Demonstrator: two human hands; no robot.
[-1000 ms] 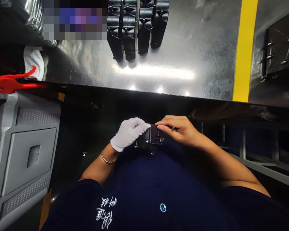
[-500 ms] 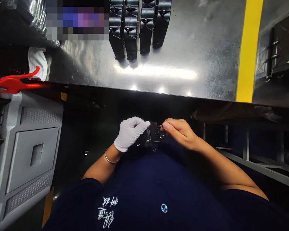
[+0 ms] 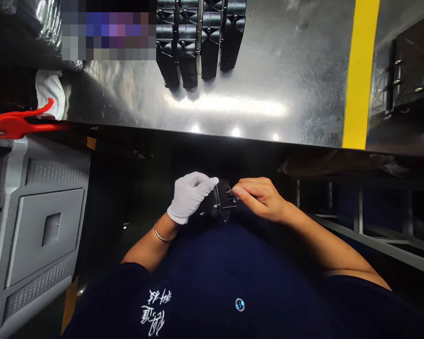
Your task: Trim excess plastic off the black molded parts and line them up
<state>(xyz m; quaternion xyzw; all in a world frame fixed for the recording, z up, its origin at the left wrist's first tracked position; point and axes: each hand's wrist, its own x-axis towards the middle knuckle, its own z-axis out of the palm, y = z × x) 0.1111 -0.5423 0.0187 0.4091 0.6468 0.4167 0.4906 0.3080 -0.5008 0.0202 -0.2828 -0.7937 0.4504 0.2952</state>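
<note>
In a white glove, my left hand [image 3: 190,197] is closed on a glossy black plastic part [image 3: 224,200], its thumb pressed against the left edge. The part is in front of my chest, below the table edge, and much of its outline is lost in the dark. My bare right hand [image 3: 263,198] pinches a small, thin, pointed blade [image 3: 229,191] between thumb and fingers. The blade's tip points left over the black part; I cannot tell whether it touches. Its other end is hidden inside my fingers.
Several black plastic parts [image 3: 208,52] stand in rows on the metal table [image 3: 279,70], left of a yellow tape strip [image 3: 360,75]. At left are red-handled pliers or a clamp [image 3: 17,123], a white cloth [image 3: 51,92] and a grey case [image 3: 45,235]. A metal frame [image 3: 361,212] is at right.
My right hand has shifted slightly left and down, bringing the blade's tip farther over the black part. My left hand keeps its grip. The whole view has shifted slightly.
</note>
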